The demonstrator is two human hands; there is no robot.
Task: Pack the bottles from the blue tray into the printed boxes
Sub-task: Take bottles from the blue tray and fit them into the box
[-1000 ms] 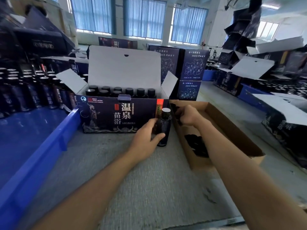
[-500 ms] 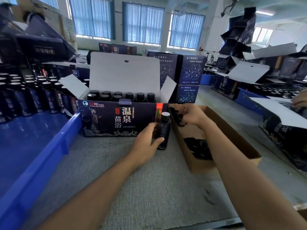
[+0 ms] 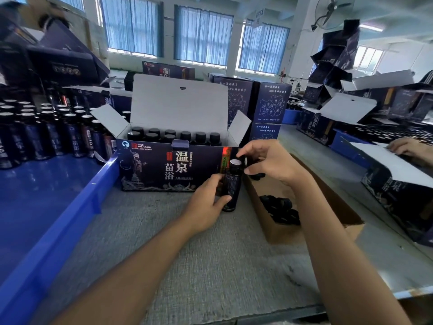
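A dark bottle (image 3: 230,184) with a white sealed top stands on the grey table just in front of the right end of the open printed box (image 3: 164,170). My left hand (image 3: 206,207) grips its lower body. My right hand (image 3: 274,163) hovers beside the bottle's top and pinches a small black cap (image 3: 244,159) between thumb and fingers. Several capped bottles (image 3: 185,136) stand in rows inside the printed box. The blue tray (image 3: 77,207) at the left holds several more bottles (image 3: 46,132) at its far end.
A brown cardboard box (image 3: 328,207) holding loose black caps (image 3: 281,207) sits right of the bottle. Printed boxes (image 3: 269,106) are stacked behind. At the far right, another person's hand (image 3: 407,148) rests on an open box.
My right hand has risen out of the cardboard box with a cap and come over to the bottle's top. My left hand has kept its hold on the bottle.
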